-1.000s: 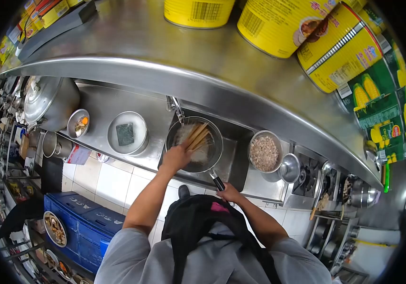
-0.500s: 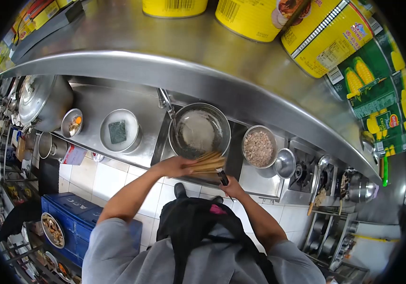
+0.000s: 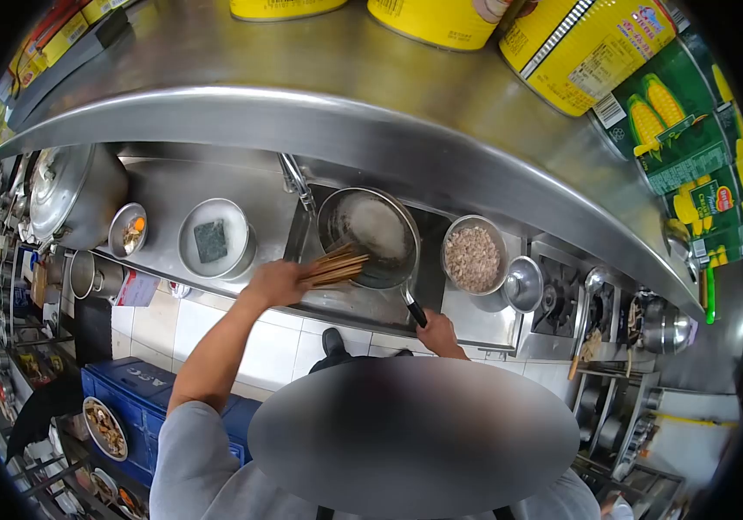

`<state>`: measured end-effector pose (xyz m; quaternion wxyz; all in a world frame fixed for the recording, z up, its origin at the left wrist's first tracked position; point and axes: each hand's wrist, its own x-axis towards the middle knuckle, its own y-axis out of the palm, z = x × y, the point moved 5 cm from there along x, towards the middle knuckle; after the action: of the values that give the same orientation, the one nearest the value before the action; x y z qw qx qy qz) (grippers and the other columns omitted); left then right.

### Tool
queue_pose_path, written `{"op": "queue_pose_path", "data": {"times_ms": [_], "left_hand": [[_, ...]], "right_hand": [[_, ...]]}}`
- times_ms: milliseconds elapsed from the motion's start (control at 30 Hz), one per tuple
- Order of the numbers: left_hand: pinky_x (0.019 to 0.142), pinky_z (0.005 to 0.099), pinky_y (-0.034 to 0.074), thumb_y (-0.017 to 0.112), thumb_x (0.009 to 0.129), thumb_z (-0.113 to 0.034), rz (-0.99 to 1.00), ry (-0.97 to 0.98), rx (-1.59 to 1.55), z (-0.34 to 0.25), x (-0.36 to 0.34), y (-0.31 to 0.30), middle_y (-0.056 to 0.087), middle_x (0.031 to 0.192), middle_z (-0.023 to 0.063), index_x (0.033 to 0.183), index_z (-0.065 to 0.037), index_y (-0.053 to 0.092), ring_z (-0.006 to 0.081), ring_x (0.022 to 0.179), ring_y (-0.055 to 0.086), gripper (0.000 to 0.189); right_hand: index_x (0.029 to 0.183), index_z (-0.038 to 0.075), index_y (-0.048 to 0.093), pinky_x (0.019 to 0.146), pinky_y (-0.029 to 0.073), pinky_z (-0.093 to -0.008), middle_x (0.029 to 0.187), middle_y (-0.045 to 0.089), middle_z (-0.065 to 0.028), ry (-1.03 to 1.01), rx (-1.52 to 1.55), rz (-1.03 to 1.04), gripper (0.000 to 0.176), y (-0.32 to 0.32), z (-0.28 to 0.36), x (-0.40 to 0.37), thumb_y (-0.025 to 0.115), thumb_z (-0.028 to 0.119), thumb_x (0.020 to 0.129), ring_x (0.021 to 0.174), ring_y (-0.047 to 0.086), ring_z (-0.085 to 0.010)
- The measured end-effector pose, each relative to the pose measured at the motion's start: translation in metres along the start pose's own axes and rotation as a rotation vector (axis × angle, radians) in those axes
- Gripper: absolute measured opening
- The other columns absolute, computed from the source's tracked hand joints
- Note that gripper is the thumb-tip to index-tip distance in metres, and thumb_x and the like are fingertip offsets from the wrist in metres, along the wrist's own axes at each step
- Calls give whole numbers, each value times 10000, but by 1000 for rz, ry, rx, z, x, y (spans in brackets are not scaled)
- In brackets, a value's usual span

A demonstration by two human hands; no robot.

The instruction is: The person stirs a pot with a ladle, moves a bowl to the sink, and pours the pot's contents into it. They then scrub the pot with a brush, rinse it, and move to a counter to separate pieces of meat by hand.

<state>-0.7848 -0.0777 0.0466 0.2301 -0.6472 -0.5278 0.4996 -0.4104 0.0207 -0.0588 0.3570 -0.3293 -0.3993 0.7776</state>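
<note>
My left hand [image 3: 276, 282] is closed around a bamboo wok brush [image 3: 335, 268], its sticks reaching over the pan's near left rim. Over the sink [image 3: 324, 303] is a frying pan [image 3: 396, 270] with cloudy whitish liquid in it. Its black handle [image 3: 417, 310] points toward me, and my right hand [image 3: 443, 335] grips the end. Behind the pan's left side stands a metal faucet [image 3: 297, 180].
Left of the sink are a bowl with a dark green scouring pad [image 3: 210, 241], a small bowl [image 3: 128, 229] and a large lidded pot [image 3: 72, 195]. To the right sit a bowl of minced meat [image 3: 473, 257], an empty bowl [image 3: 523, 284] and gas burners [image 3: 553, 299]. A steel shelf [image 3: 345, 108] overhangs.
My left hand has moved the bamboo brush left, away from the handle. The pan has tilted, and its liquid has shifted toward the far side. My right hand has moved slightly right with the handle.
</note>
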Motion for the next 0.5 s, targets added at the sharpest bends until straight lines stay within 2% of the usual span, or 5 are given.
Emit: {"op": "queue_pose_path", "data": {"times_ms": [67,100,167,300,500], "left_hand": [[796,474,533,681,833,-372,-121,124,-42,-37,3,16,700,981,155,1257,-221,637,336,895,687,452],[757,470,544,665,845,-348,-34,66,70,-55,3,33,691,905,157,1259,-209,614,349,835,689,440],[668,460,559,636,861,-317,-178,192,128,-99,-13,47,682,879,124,1331,-210,514,344,774,689,497],[700,455,560,624,856,-291,-122,153,50,-79,-3,74,680,924,140,1331,-210,539,342,808,688,490],[777,467,551,605,859,-293,-68,166,-42,-87,-6,59,675,943,171,1326,-209,559,355,888,676,477]], "right_hand": [[953,76,622,725,525,-516,804,667,-221,29,-66,19,210,2,6,1,667,160,766,793,654,-429],[969,83,613,735,527,-522,803,668,-220,50,-113,51,228,4,9,4,675,168,767,793,653,-432],[985,91,604,746,530,-528,802,669,-220,77,-160,82,247,2,11,7,682,176,767,792,653,-434],[1000,86,590,740,529,-533,796,668,-225,89,-138,68,266,-2,12,4,692,184,775,787,654,-437],[1036,105,576,746,531,-533,781,672,-213,104,-139,25,296,-5,17,4,701,182,779,782,663,-427]]}}
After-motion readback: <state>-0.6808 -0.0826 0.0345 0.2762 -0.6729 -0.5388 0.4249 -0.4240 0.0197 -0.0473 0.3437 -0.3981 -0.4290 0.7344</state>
